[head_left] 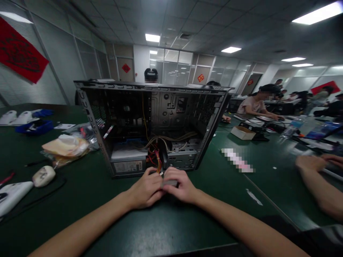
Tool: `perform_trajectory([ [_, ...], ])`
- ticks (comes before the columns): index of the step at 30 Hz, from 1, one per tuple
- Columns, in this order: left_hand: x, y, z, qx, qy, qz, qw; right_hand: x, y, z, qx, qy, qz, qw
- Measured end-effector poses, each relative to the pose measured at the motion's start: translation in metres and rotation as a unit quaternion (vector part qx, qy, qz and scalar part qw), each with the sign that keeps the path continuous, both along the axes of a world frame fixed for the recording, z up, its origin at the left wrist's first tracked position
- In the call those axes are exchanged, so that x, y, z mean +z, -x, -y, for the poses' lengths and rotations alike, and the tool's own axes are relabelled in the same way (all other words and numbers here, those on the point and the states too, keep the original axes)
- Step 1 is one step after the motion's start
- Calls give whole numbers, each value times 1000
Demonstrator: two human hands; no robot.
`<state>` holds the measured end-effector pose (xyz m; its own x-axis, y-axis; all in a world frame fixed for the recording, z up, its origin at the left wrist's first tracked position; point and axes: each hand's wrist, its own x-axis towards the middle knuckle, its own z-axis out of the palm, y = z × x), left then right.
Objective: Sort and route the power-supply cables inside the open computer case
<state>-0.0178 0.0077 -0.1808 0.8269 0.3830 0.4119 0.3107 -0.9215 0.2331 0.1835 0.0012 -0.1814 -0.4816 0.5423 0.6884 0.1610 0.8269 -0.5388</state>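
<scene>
Wearer's two hands, one computer case, one power supply

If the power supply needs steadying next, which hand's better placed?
Left hand, probably: it's nearer the power supply, while the right hand has a grey piece between its thumb and fingers.

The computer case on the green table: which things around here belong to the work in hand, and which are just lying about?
Seemingly part of the work:
- computer case
- coloured cables inside it
- small grey piece in the right hand, left hand beside it

Apparently just lying about:
- blue tray
- plastic bag
- clear bottle
</scene>
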Motion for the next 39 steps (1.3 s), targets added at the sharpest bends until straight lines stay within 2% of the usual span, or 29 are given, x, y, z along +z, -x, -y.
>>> perform_trajectory([
  [2, 3, -1, 1, 21, 37, 15, 999, -4, -4, -3, -23, 116, -48, 992],
  [5, 5, -2, 2, 27, 72, 55, 996, -9, -4, -5, -35, 229, -79, 970],
  [8, 4, -2, 2, 32, 96, 117, 988, -9, 1, -5, -30, 300, -101, 948],
  [12, 2, -4, 2, 71, 137, 185, 971, -6, 3, -7, 1, 366, -110, 924],
  [19, 5, -2, 4, 111, 194, 248, 943, -7, 1, -9, 35, 402, -141, 904],
  [24, 6, 3, 4, 118, 196, 247, 942, -9, 1, -9, 35, 408, -146, 900],
  [29, 8, -2, 8, 140, 226, 245, 932, -9, -1, -9, 29, 407, -153, 900],
  [34, 13, -5, 12, 112, 232, 213, 943, -11, -4, -10, 17, 406, -158, 900],
  [39, 10, -4, 9, 132, 252, 239, 929, -8, -2, -10, 15, 403, -152, 903],
])
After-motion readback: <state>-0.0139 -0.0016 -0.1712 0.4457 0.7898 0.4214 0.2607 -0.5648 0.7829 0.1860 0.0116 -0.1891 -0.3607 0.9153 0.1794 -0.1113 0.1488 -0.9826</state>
